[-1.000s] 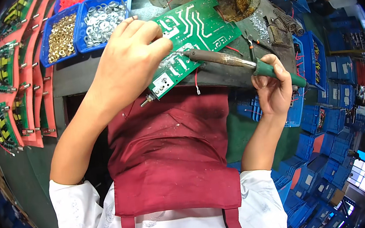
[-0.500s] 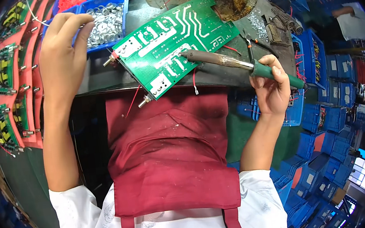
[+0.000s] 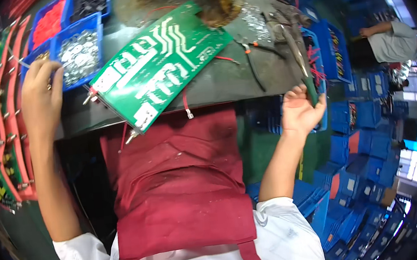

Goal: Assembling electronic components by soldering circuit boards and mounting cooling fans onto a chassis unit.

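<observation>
While left hand (image 3: 42, 91) pinches wire (image 3: 18, 59) by washers (image 3: 78, 55) | right hand (image 3: 300, 112) at iron (image 3: 301, 62), grip unclear | pliers (image 3: 249, 60) between iron, board (image 3: 161, 66)

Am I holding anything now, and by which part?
Right hand: the green handle of a metal-shafted soldering iron lies between thumb and fingers; grip unclear. Left hand: a thin pale wire runs toward it; blur hides any hold.
</observation>
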Demonstrator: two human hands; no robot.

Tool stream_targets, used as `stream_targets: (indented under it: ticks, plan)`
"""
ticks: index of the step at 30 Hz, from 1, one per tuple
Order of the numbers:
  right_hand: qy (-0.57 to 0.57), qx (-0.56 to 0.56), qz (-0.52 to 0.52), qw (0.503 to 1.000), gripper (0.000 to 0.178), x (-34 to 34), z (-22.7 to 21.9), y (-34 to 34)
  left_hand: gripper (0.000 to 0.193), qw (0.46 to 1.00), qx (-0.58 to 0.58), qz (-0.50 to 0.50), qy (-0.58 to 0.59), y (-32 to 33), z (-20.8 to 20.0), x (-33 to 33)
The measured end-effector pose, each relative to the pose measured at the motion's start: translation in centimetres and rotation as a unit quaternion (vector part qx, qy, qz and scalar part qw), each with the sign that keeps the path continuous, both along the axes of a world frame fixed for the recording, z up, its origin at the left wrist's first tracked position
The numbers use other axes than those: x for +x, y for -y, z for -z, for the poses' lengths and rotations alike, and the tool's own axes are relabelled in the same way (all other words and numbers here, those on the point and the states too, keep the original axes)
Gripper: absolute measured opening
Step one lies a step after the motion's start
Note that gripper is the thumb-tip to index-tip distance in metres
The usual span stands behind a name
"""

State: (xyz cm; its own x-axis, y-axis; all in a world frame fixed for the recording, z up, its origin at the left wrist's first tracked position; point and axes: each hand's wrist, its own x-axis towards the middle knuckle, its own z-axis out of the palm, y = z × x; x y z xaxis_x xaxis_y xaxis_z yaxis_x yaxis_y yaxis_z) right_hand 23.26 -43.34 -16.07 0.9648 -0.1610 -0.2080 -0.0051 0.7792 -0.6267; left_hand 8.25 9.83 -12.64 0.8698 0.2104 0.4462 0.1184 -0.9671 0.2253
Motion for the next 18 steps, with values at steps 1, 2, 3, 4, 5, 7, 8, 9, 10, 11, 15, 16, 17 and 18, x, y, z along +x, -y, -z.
stream_targets:
  ticks: [1,2,3,4,5,7,8,9,10,11,15,16,17,18]
  plan:
    - [0.049,0.046,-0.068,0.995,0.064,0.5,1.1,2.7,0.009,1.000,-0.008,0.006,0.003,0.3,0.2,0.4]
    - [0.042,0.084,-0.075,0.993,0.067,1.1,1.4,3.4,0.009,1.000,-0.009,0.007,0.000,0.6,-0.1,0.4]
    - [0.037,0.121,-0.083,0.988,0.070,1.8,1.4,3.9,0.009,1.000,-0.010,0.011,0.001,1.1,-0.4,0.6]
    - [0.057,0.149,-0.093,0.983,0.078,2.5,1.8,4.6,0.009,1.000,-0.012,0.014,0.004,1.6,-0.5,0.9]
    - [0.057,0.149,-0.092,0.983,0.078,2.6,1.5,4.8,0.009,1.000,-0.011,0.008,-0.005,1.8,-0.5,1.0]
    - [0.046,0.218,-0.104,0.969,0.083,3.0,0.7,4.8,0.009,1.000,-0.017,0.006,-0.015,2.5,-0.6,1.4]
    - [0.036,0.184,-0.092,0.978,0.083,2.7,0.0,4.9,0.009,1.000,-0.012,0.015,-0.011,2.8,-0.3,2.0]
    - [0.017,0.123,-0.111,0.986,0.077,3.0,0.0,5.0,0.008,1.000,0.000,0.014,-0.010,2.8,-0.5,1.9]
    - [-0.002,0.062,-0.130,0.990,0.072,3.5,0.1,5.3,0.009,1.000,0.013,0.013,-0.013,2.7,-0.8,1.8]
    - [0.009,-0.118,-0.114,0.986,0.055,3.8,0.5,5.7,0.010,1.000,0.017,0.011,-0.011,2.8,-0.5,2.2]
    - [0.153,-0.720,-0.016,0.676,0.049,3.2,-1.3,-2.3,0.014,0.999,0.035,0.000,-0.020,2.9,-0.3,1.8]
    - [0.240,-0.824,-0.007,0.513,0.055,3.3,-1.6,-3.4,0.015,0.999,0.040,-0.004,-0.017,2.9,-0.2,1.6]
    - [0.236,-0.845,-0.028,0.479,0.071,3.2,-1.7,-4.9,0.015,0.999,0.043,-0.006,-0.019,2.9,-0.2,1.4]
    - [0.233,-0.869,-0.046,0.434,0.074,3.2,-1.7,-5.5,0.018,0.999,0.045,-0.001,-0.014,3.0,-0.3,1.2]
